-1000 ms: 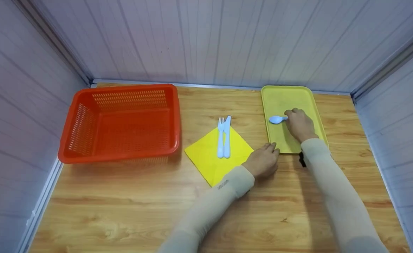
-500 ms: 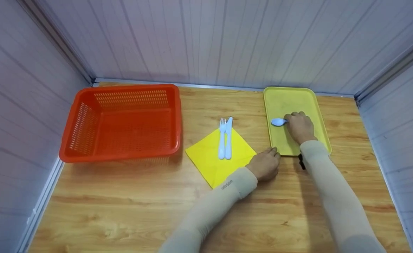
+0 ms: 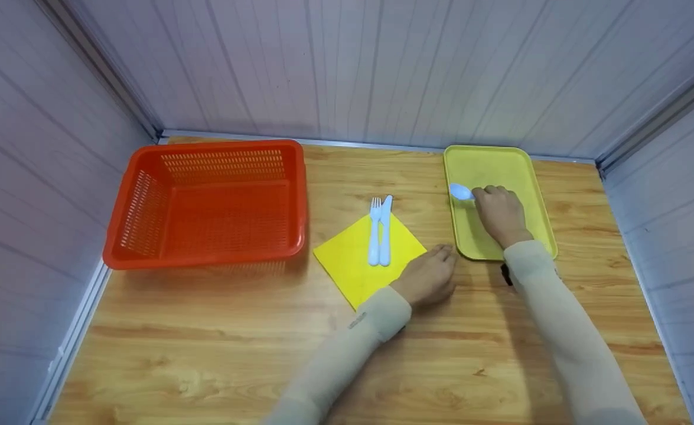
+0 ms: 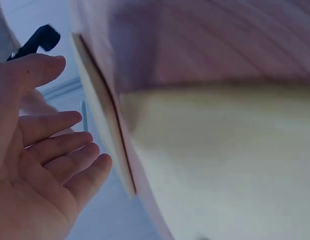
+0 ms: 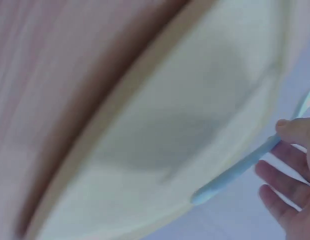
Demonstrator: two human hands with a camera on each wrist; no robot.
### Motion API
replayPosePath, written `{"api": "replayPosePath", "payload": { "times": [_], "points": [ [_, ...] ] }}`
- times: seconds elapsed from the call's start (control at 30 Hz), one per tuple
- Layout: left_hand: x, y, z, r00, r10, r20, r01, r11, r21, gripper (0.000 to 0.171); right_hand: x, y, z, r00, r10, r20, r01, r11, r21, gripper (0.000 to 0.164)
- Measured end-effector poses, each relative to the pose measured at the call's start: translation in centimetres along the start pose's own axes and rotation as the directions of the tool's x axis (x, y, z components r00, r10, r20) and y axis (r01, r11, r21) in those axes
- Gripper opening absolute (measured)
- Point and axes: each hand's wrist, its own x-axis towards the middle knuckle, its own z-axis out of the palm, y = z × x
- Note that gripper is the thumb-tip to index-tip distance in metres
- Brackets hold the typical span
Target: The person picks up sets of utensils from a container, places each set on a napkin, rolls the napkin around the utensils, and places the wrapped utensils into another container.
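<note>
A light blue spoon (image 3: 460, 192) is pinched by its handle in my right hand (image 3: 499, 213), over the yellow tray (image 3: 488, 162). In the right wrist view the handle's free end (image 5: 205, 193) shows, held between thumb and index finger, and a shadow falls on the tray. My left hand (image 3: 426, 276) is low over the table, apart from the tray's near left corner and beside the yellow napkin (image 3: 344, 254). Its fingers are relaxed with nothing in them in the left wrist view. A fork (image 3: 374, 239) and a knife (image 3: 385, 239) lie side by side on the napkin, their upper ends past its edge.
A red-orange basket (image 3: 205, 263) with slotted walls stands on the left of the wooden table (image 3: 205, 354). Pale panel walls (image 3: 347, 71) close off the back and both sides.
The spoon has shifted to the left and away from me, its bowl now near the tray's left rim. My left hand has drawn back leftward from the tray's corner.
</note>
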Motion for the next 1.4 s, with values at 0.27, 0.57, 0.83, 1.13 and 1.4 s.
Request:
{"api": "replayPosePath", "payload": {
  "times": [0.27,0.57,0.83,1.13,1.4],
  "points": [
    [-5.2,-3.7,-2.0,0.991,-0.119,-0.059,0.12,0.993,0.006,0.055,0.6,-5.5,-1.9,0.998,0.028,-0.048,-0.023,0.995,0.096,0.011],
    [-9.8,-7.3,-1.8,0.932,-0.36,0.03,0.361,0.921,-0.15,0.062,1.2,-10.3,-1.7,0.977,0.202,0.065,-0.212,0.911,0.354,0.013],
    [-11.3,-9.0,-0.6,0.872,-0.471,0.132,0.489,0.852,-0.189,0.062,2.3,-13.9,0.5,0.855,0.375,0.357,-0.514,0.704,0.491,0.026],
    [-11.5,-9.4,-0.1,0.856,-0.484,0.183,0.515,0.833,-0.202,0.062,2.2,-15.6,2.3,0.843,0.391,0.37,-0.535,0.686,0.493,0.02],
    [-11.7,-9.5,0.0,0.843,-0.494,0.211,0.533,0.819,-0.212,0.064,2.2,-16.1,2.9,0.847,0.38,0.371,-0.525,0.703,0.479,0.023]
  ]
}}
